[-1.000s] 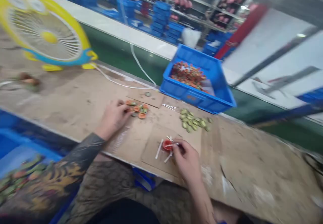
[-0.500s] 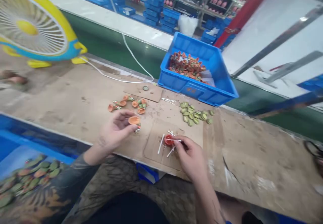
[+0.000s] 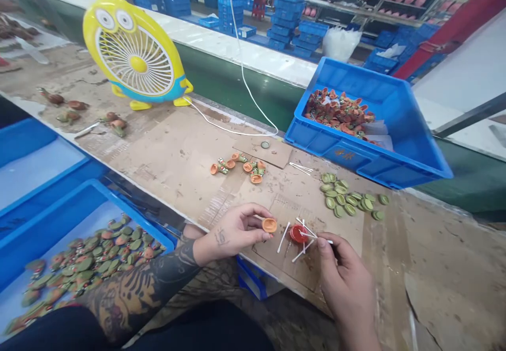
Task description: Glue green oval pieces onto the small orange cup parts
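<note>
Between thumb and fingers, my left hand point(image 3: 241, 228) pinches a small orange figurine part point(image 3: 269, 225), its hollow side facing up. My right hand point(image 3: 346, 272) grips a cotton swab point(image 3: 316, 236), whose far tip is in a small pot of red paint point(image 3: 298, 234). Other cotton swabs point(image 3: 283, 237) lie around the pot on the cardboard. Beyond my left hand sits a cluster of orange and green figurine parts point(image 3: 256, 179). To the right, several small green oval lids point(image 3: 340, 199) are spread out.
A blue crate point(image 3: 367, 164) of orange parts stands at the back right. The yellow fan point(image 3: 138, 64) stands back left, its white cord point(image 3: 237, 131) crossing the bench. Lower left, a blue bin point(image 3: 162, 230) holds many figurine parts. Spare swabs point(image 3: 301, 168) lie mid-bench.
The view has swung left, so the bench things appear further right. My left hand has brought the orange part closer to the red pot. My right hand still holds the swab at the pot.
</note>
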The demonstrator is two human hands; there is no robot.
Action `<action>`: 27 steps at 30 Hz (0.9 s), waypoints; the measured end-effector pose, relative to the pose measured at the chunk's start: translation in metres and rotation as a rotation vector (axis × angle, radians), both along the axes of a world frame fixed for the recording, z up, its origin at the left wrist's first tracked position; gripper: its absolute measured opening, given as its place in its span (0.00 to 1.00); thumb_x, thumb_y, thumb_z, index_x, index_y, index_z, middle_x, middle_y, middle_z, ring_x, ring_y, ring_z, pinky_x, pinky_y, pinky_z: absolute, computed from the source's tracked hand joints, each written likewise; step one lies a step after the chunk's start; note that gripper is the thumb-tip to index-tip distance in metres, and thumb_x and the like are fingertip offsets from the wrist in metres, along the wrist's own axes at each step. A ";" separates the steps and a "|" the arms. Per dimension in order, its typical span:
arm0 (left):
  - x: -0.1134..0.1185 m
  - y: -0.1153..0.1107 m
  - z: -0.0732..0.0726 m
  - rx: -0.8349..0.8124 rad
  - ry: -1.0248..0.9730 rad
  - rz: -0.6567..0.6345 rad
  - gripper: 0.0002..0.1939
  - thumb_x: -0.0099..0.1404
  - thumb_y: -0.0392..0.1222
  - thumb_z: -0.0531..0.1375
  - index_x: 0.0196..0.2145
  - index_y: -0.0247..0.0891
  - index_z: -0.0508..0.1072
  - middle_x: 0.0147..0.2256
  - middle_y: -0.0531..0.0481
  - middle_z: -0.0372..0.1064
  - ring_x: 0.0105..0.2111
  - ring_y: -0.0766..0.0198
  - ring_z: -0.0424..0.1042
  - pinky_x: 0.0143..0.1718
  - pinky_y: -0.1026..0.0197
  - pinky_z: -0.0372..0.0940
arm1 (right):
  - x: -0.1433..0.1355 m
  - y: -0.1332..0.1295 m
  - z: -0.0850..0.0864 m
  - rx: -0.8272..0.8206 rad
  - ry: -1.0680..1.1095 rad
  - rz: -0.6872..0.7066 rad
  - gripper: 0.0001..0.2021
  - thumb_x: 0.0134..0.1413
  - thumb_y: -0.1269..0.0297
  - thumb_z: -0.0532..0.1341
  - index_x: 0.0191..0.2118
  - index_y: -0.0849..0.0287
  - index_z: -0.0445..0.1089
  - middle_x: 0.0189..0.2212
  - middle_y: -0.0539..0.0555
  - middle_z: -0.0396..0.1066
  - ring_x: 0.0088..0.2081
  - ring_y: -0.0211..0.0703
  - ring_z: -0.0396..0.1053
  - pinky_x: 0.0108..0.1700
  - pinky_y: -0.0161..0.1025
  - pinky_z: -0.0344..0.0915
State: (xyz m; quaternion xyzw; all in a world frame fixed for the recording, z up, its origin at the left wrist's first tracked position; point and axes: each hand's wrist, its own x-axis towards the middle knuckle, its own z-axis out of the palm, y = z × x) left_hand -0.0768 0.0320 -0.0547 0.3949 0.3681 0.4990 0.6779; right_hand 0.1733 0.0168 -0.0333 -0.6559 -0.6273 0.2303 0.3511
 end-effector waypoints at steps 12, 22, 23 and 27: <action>0.013 0.001 0.004 0.098 0.102 -0.007 0.13 0.56 0.36 0.73 0.39 0.35 0.78 0.42 0.44 0.80 0.40 0.62 0.78 0.45 0.60 0.72 | -0.011 -0.015 0.007 0.059 0.211 -0.249 0.22 0.62 0.40 0.65 0.40 0.56 0.78 0.34 0.55 0.80 0.37 0.49 0.77 0.44 0.42 0.71; 0.018 -0.003 0.014 0.268 0.213 -0.022 0.10 0.57 0.30 0.69 0.38 0.36 0.81 0.43 0.41 0.82 0.45 0.55 0.80 0.50 0.56 0.73 | -0.034 -0.028 0.018 0.048 0.432 0.040 0.14 0.66 0.50 0.67 0.39 0.56 0.79 0.30 0.51 0.77 0.32 0.42 0.77 0.38 0.34 0.74; 0.018 -0.003 0.015 0.273 0.218 -0.023 0.10 0.58 0.31 0.69 0.39 0.36 0.81 0.43 0.41 0.82 0.45 0.55 0.80 0.50 0.55 0.73 | -0.036 -0.027 0.018 0.054 0.416 0.057 0.14 0.66 0.50 0.66 0.39 0.56 0.79 0.29 0.51 0.77 0.31 0.42 0.77 0.37 0.34 0.74; 0.018 -0.005 0.016 0.278 0.237 -0.033 0.09 0.59 0.33 0.69 0.39 0.36 0.81 0.43 0.41 0.82 0.45 0.55 0.80 0.50 0.55 0.74 | -0.037 -0.025 0.019 0.059 0.363 0.076 0.15 0.67 0.49 0.65 0.38 0.55 0.78 0.28 0.50 0.77 0.30 0.41 0.76 0.36 0.32 0.74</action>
